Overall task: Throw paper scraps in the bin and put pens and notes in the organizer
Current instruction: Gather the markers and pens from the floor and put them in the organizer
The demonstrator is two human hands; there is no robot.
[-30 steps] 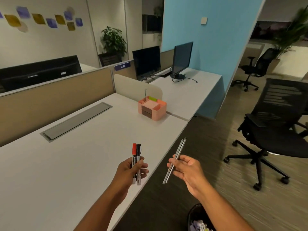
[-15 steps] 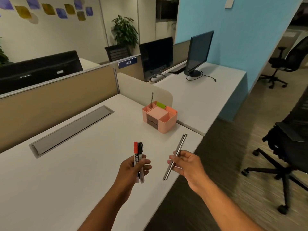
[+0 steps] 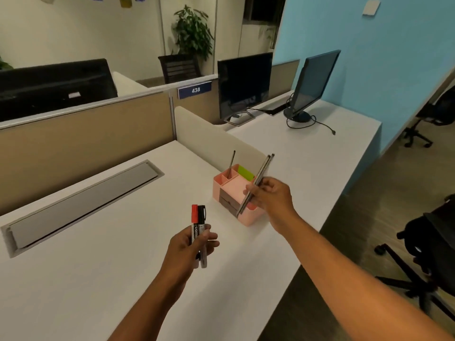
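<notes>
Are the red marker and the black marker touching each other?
Touching. The head view shows the red marker and black marker pressed side by side, no gap, in the left hand.

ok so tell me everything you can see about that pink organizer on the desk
The organizer is a small pink box, plastic by the look of it, standing upright on the white desk near its right edge. Its open top is split into compartments: one thin pen stands in a back one, green notes in another. Grey drawer fronts show on its near side. The right hand, holding two slim pens, partly hides it.
</notes>
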